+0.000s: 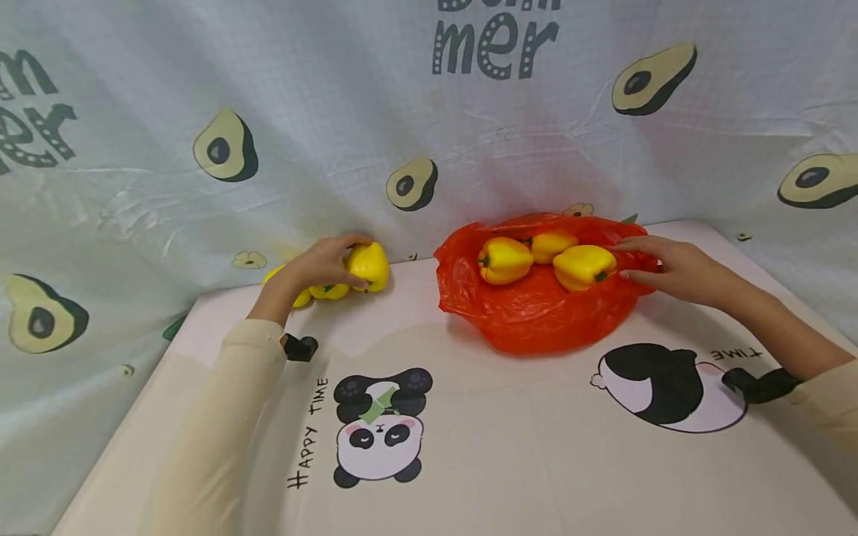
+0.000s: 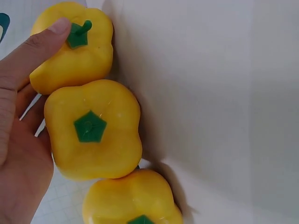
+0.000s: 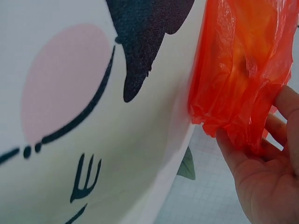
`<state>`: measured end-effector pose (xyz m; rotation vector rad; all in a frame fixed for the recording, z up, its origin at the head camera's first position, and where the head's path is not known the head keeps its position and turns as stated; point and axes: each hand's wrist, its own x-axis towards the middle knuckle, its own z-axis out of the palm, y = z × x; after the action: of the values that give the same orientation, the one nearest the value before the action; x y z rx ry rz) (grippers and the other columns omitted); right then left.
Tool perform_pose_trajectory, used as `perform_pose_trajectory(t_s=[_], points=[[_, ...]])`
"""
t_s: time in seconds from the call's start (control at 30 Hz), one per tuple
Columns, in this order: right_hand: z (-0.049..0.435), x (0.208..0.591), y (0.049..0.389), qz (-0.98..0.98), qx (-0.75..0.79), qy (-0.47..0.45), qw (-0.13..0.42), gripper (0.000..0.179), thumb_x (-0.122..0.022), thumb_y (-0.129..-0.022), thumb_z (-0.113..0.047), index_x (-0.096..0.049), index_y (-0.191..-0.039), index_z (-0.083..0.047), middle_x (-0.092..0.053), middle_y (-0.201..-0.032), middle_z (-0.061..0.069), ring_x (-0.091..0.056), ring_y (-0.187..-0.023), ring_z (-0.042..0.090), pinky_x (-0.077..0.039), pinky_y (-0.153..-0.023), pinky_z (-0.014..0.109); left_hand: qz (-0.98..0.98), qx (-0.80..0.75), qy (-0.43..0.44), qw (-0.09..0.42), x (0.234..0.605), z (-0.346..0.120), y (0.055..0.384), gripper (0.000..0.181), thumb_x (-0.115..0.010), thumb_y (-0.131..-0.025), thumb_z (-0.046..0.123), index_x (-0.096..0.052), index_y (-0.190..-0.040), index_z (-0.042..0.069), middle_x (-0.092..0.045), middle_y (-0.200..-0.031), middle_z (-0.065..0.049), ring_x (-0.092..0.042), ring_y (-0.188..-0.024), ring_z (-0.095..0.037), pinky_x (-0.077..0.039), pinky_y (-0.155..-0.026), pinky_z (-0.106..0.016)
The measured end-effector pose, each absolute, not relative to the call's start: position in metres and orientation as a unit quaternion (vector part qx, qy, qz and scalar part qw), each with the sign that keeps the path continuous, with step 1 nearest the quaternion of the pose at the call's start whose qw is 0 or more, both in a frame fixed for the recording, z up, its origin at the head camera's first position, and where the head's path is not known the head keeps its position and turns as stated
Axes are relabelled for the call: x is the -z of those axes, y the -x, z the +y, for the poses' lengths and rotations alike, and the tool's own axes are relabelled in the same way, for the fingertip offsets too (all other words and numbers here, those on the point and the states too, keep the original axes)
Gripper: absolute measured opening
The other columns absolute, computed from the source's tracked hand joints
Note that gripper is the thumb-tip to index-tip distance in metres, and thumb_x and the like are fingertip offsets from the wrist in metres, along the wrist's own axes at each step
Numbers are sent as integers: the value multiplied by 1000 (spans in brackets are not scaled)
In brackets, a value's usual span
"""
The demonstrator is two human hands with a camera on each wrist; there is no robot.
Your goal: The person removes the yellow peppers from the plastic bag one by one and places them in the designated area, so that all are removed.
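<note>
Head view shows the left hand (image 1: 320, 266) left of the red bag (image 1: 543, 320), curled round the bag-side yellow pepper (image 1: 370, 266) of a row (image 1: 328, 292) on the table (image 1: 509, 439), with three more peppers (image 1: 506, 260) inside the bag. Left wrist view shows the thumb (image 2: 44, 44) over that pepper beside its stem (image 2: 80, 33), probably to secure it. Right wrist view has the right hand (image 3: 266, 179) pinching the bag's right edge, seemingly to hold its mouth spread.

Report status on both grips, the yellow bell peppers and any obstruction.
Left grip holds rounded yellow bell pepper; right grip pinches side of red, crinkled plastic bag. Three more peppers inside. No obstruction seen between held pepper and bag.
</note>
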<state>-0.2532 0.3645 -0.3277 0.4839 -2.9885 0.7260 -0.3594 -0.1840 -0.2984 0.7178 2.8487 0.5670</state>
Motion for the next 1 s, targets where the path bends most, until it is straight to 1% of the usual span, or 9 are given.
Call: perform_pose_trajectory(t_s=[0.13,0.27,0.43,0.57,0.7,0.87,1.0], points=[[363,327,254,-959,-235,-157,15,50,-69,-98,-19,-53,-142,-3,-47,-145,29,-49,-123,49,-59,-85,55,950,-193,-232,80,298,-188,359,77,-85,-83,22,-46,-147,7,-45,-152,-17,-41,-135,-38,-29,-118,-57],[363,327,253,-959,-235,-158,16,50,-69,-98,-18,-53,-142,-3,-47,-145,29,-49,-124,50,-58,-86,55,948,-196,-234,88,298,-190,358,77,-84,-85,23,-44,-148,7,-43,-153,-18,-40,-136,-38,-29,-119,-57],[363,328,253,-959,-233,-161,22,48,-69,-98,-17,-54,-141,-3,-48,-145,29,-49,-125,49,-57,-88,56,948,-195,-230,102,297,-190,355,78,-83,-86,28,-41,-149,9,-42,-153,-17,-41,-133,-38,-30,-117,-58],[364,328,252,-959,-233,-160,25,47,-69,-98,-17,-55,-141,-3,-49,-145,28,-50,-123,49,-58,-87,55,948,-189,-233,108,297,-189,353,79,-83,-86,30,-41,-150,9,-42,-153,-17,-41,-134,-37,-30,-118,-58],[367,329,251,-959,-235,-158,19,50,-69,-98,-21,-54,-142,-3,-47,-145,29,-50,-123,50,-59,-85,55,943,-179,-264,92,296,-185,351,78,-80,-88,31,-41,-149,3,-42,-153,-20,-40,-137,-39,-28,-119,-56],[368,327,248,-958,-238,-157,22,49,-69,-98,-21,-55,-142,-3,-46,-147,29,-50,-123,50,-59,-85,55,934,-192,-294,60,290,-168,343,71,-72,-94,30,-40,-151,1,-38,-158,-19,-32,-146,-37,-23,-122,-54],[368,326,248,-958,-238,-159,23,50,-69,-98,-21,-54,-142,-3,-46,-147,29,-50,-123,50,-59,-85,54,929,-201,-310,33,279,-146,336,67,-69,-96,29,-41,-150,2,-41,-157,-15,-36,-145,-36,-28,-121,-53]])
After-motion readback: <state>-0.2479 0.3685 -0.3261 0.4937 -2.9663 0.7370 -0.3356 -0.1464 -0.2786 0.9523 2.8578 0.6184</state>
